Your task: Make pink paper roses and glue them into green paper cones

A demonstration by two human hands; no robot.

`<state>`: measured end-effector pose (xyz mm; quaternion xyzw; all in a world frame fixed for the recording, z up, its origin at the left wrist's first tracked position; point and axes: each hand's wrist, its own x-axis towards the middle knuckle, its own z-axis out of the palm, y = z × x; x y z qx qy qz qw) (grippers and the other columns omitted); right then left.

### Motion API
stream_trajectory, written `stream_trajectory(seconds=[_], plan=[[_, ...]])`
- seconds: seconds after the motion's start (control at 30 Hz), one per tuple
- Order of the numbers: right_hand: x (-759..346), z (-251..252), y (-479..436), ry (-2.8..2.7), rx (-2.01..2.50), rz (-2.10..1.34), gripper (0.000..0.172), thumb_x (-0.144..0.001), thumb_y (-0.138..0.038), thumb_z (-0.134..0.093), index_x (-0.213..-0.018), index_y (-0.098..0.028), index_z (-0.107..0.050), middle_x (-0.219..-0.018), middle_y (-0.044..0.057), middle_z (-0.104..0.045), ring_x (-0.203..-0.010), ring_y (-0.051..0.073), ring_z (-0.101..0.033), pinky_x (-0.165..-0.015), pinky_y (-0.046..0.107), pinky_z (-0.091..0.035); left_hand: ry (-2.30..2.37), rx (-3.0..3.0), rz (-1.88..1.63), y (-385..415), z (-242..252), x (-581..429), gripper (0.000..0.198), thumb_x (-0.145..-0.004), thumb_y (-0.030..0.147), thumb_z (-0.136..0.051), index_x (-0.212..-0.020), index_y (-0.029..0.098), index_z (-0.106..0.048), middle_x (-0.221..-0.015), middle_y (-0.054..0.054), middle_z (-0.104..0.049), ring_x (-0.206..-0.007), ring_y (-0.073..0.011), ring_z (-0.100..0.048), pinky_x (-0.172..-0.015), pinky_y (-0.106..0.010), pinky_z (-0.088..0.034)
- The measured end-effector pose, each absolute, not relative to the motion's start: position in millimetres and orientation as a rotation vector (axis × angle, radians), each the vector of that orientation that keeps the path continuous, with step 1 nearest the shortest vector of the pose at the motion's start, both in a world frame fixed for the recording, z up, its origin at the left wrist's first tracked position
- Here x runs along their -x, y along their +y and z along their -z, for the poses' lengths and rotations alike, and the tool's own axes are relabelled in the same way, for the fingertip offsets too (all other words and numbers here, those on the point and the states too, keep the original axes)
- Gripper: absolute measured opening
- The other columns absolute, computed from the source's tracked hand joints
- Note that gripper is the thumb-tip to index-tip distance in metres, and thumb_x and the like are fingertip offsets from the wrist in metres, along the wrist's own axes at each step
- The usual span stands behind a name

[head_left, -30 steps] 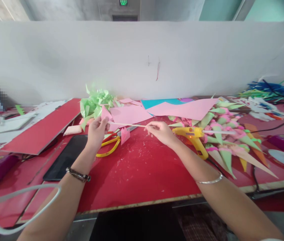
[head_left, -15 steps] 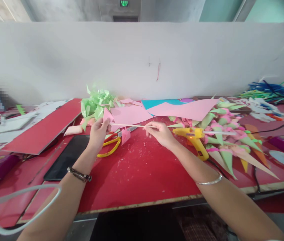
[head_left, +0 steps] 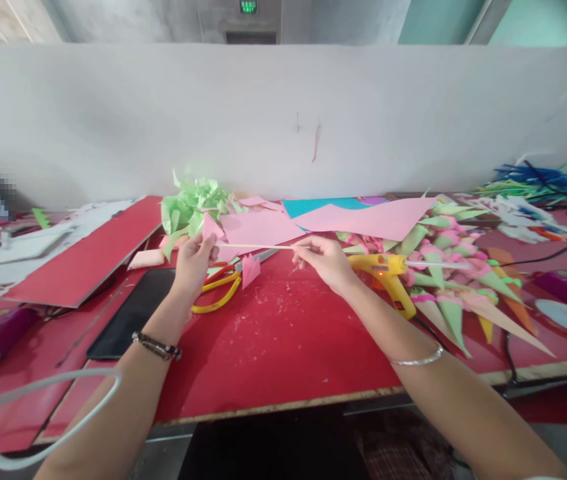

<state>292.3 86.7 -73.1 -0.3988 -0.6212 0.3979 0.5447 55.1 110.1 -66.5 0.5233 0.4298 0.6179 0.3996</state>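
A thin pale stick (head_left: 256,247) runs level between my two hands above the red table (head_left: 283,347). My left hand (head_left: 193,261) pinches its left end together with a small pink paper piece (head_left: 212,228). My right hand (head_left: 321,259) pinches the stick's right end, fingers closed. Under the stick lie yellow-and-red scissors (head_left: 219,288) and a folded pink paper bit (head_left: 250,269). A yellow glue gun (head_left: 387,272) rests just right of my right hand.
Pink and teal paper sheets (head_left: 363,217) and crumpled green paper (head_left: 191,205) lie at the back. A heap of green, pink and orange paper cones (head_left: 456,280) fills the right. A black tablet (head_left: 136,310) and a red board (head_left: 83,257) sit left. A white cable (head_left: 38,413) loops at the front left.
My right hand has slid slightly right and up along the stick. My left hand holds nearly the same place.
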Motion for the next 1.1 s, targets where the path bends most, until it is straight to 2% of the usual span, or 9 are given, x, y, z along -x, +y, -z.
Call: stream_trajectory(seconds=[0.43, 0.63, 0.77, 0.97, 1.1], plan=[[-292.1, 72.9, 86.7, -1.332, 0.933, -0.995, 0.018, -0.069, -0.032, -0.061, -0.071, -0.015, -0.054, -0.058, -0.002, -0.058, -0.050, 0.007, -0.051, -0.051, 0.022, -0.041, 0.977, -1.258, -1.663, 112.7, 65.0, -50.3, 0.016, -0.072, 0.020, -0.055, -0.061, 0.014, -0.046, -0.045, 0.008, -0.036, -0.039, -0.0018, -0.032, -0.036, -0.012, -0.023], [-292.4, 73.7, 90.0, -1.236, 0.880, -1.071, 0.014, -0.067, -0.027, -0.061, -0.067, -0.017, -0.051, -0.057, -0.004, -0.056, -0.049, 0.006, -0.049, -0.049, 0.019, -0.038, 0.981, -1.142, -1.672, 112.3, 64.9, -52.9, 0.013, -0.073, 0.016, -0.055, -0.062, 0.014, -0.047, -0.043, 0.008, -0.036, -0.037, -0.0022, -0.033, -0.034, -0.012, -0.022], [-295.0, 72.9, 90.6, -1.195, 0.835, -1.086, 0.014, -0.067, -0.026, -0.061, -0.067, -0.018, -0.051, -0.061, -0.003, -0.058, -0.052, 0.006, -0.050, -0.050, 0.019, -0.039, 0.949, -1.058, -1.756, 114.1, 64.0, -50.1, 0.018, -0.073, 0.011, -0.053, -0.057, 0.015, -0.044, -0.043, 0.007, -0.037, -0.037, -0.0024, -0.034, -0.035, -0.012, -0.024], [-293.9, 73.9, 89.1, -1.391, 0.969, -0.915, 0.020, -0.073, -0.036, -0.056, -0.073, -0.016, -0.060, -0.062, 0.000, -0.059, -0.051, 0.008, -0.051, -0.050, 0.023, -0.042, 0.967, -1.023, -1.749, 112.9, 62.4, -52.3, 0.016, -0.073, 0.010, -0.050, -0.059, 0.015, -0.045, -0.043, 0.007, -0.037, -0.038, -0.0023, -0.033, -0.036, -0.012, -0.023], [-291.6, 78.3, 90.9, -1.442, 0.965, -0.831, 0.022, -0.077, -0.035, -0.051, -0.087, -0.017, -0.058, -0.074, 0.002, -0.060, -0.055, 0.010, -0.054, -0.053, 0.025, -0.044, 1.051, -1.138, -1.717, 112.9, 65.6, -54.7, 0.014, -0.073, 0.015, -0.051, -0.060, 0.015, -0.045, -0.044, 0.007, -0.038, -0.038, -0.0022, -0.033, -0.036, -0.012, -0.024]])
